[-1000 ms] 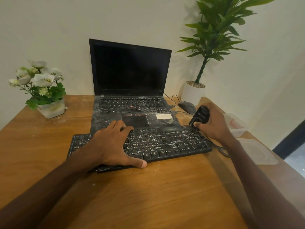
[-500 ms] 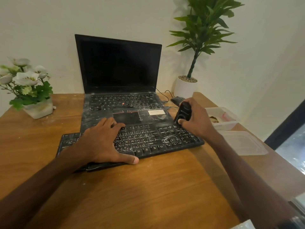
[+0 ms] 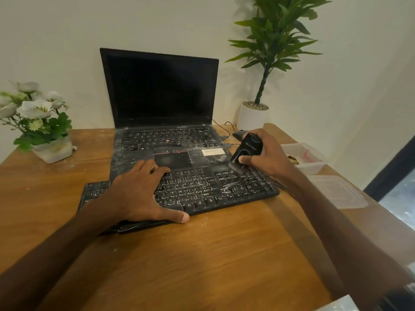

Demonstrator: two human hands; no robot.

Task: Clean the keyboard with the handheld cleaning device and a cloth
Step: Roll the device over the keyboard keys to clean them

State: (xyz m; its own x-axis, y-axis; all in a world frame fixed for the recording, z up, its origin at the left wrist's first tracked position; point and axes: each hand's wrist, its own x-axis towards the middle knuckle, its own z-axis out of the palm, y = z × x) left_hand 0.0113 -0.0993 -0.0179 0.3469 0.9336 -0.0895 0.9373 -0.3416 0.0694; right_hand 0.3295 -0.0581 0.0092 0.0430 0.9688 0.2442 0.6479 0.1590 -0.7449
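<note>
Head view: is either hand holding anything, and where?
The right hand grips the handheld cleaning device round its body; the left hand rests on the keyboard.

right hand [image 3: 265, 154] grips cleaning device [image 3: 247, 150] — on keyboard [image 3: 215, 187]

On the keyboard [image 3: 213, 189], two front-row keys read "Alt" and "Ctrl"; the other legends are too small. The handheld cleaning device [image 3: 248, 149] bears a pale logo and an illegible word. The white sticker [image 3: 213, 152] on the laptop [image 3: 161, 90] is blurred.

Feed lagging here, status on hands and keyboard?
Left hand flat on keyboard. Right hand grips cleaning device at its back-right keys. Nothing in the way.
</note>
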